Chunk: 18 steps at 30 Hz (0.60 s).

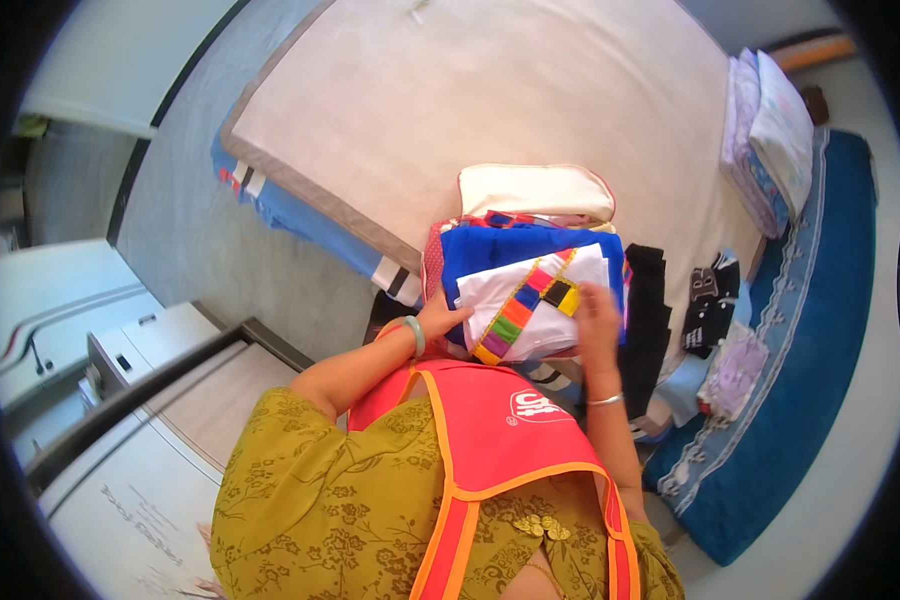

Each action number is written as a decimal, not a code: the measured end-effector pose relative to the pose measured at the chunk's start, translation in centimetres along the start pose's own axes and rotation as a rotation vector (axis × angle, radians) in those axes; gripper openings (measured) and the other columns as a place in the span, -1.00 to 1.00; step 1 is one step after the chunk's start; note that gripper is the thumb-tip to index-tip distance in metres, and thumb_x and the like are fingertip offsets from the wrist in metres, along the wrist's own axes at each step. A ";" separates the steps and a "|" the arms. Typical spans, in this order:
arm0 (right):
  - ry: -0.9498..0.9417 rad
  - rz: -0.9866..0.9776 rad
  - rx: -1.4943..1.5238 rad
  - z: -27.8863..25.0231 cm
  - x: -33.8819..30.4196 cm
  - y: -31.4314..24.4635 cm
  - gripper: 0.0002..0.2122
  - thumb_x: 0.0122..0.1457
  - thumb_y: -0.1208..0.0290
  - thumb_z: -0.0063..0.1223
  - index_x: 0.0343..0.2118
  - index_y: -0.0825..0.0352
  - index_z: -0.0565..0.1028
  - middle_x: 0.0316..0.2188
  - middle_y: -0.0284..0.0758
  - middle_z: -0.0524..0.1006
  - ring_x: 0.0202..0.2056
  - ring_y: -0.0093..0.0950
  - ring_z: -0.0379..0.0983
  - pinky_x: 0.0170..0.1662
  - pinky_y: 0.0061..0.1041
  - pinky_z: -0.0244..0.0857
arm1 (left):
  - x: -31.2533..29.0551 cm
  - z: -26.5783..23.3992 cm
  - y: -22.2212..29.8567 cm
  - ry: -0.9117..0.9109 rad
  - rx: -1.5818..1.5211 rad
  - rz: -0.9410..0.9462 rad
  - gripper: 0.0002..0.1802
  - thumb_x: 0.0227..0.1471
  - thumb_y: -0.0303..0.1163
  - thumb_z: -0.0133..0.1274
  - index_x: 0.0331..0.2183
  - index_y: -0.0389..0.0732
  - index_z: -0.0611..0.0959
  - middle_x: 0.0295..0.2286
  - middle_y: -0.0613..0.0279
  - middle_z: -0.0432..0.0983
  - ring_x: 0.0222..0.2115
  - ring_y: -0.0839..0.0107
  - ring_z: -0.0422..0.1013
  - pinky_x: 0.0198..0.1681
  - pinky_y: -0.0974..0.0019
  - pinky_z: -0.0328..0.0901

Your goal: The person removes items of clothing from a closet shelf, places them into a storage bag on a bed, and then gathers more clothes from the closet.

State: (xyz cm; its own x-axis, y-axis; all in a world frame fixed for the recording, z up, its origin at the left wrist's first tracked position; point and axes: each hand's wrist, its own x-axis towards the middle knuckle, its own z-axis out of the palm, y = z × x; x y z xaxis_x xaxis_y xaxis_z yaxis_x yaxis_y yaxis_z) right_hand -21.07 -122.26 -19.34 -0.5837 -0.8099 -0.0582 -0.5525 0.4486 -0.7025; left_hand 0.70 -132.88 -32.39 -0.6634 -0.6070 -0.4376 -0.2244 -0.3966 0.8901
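Observation:
A white garment [490,294] with a multicoloured patchwork band lies folded on top of blue cloth [530,247]. Both rest in an open bag with a red patterned side [432,262], its pale lid [536,193] folded back onto the bed. My left hand [440,318], a green bangle at the wrist, grips the left edge of the white garment, thumb on top. My right hand [597,325] is over the garment's right edge, beside the coloured band; motion blurs its fingers, so their grip does not show.
The bag sits at the near edge of a bed with a beige cover [530,100]. Black trousers [646,310], a black printed garment [708,305] and a lilac cloth [735,372] lie on the right. Folded bedding [770,140] is stacked by the blue headboard [800,360]. A dark rail [150,395] stands at left.

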 end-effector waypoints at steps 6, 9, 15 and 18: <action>-0.602 -0.130 -0.143 8.7 -0.5 -1.9 -0.72 0.00 0.43 -0.01 -0.18 0.35 0.38 -0.43 -0.12 0.45 -0.39 -0.19 0.41 -0.32 -0.33 0.29 | -1.4 1.3 -2.0 0.265 -0.002 0.057 -0.09 -0.29 -0.26 0.24 0.03 -0.43 0.13 -0.14 -0.03 0.34 -0.17 0.28 0.35 -0.09 0.31 0.24; -0.674 -0.104 -0.121 9.0 0.5 -1.4 -0.66 -0.02 0.38 0.02 -0.14 0.36 0.35 -0.46 -0.13 0.46 -0.40 -0.21 0.42 -0.33 -0.33 0.29 | -2.2 -0.2 -2.8 -0.058 -0.632 -0.225 -0.41 -0.15 -0.29 0.17 -0.09 -0.35 0.38 -0.24 0.13 0.44 -0.25 0.43 0.40 -0.19 0.41 0.30; -0.738 -0.092 -0.063 8.7 1.1 -1.9 -0.57 0.04 0.26 0.01 -0.09 0.45 0.30 -0.47 -0.12 0.48 -0.42 -0.31 0.45 -0.34 -0.43 0.30 | -3.6 2.4 -2.6 0.207 -0.619 -0.007 -0.48 -0.11 -0.37 0.11 -0.08 -0.30 0.36 -0.21 0.12 0.44 -0.24 0.33 0.41 -0.14 0.29 0.29; -0.760 0.030 -0.046 9.2 1.4 -2.1 -0.49 0.06 0.17 0.00 -0.07 0.52 0.26 -0.42 -0.07 0.48 -0.40 -0.28 0.45 -0.31 -0.43 0.30 | -4.9 4.8 0.6 0.445 0.308 0.168 -0.53 -0.12 -0.40 0.04 -0.12 -0.30 0.34 -0.24 -0.08 0.38 -0.26 0.08 0.38 -0.21 0.18 0.29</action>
State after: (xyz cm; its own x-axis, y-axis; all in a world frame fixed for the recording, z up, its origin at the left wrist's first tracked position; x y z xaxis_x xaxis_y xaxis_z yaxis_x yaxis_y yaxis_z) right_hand -15.27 -127.81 -24.47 -0.0376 -0.8269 -0.5611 -0.5767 0.4766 -0.6636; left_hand 0.42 -126.82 -29.14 -0.3582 -0.9026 -0.2387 -0.3834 -0.0908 0.9191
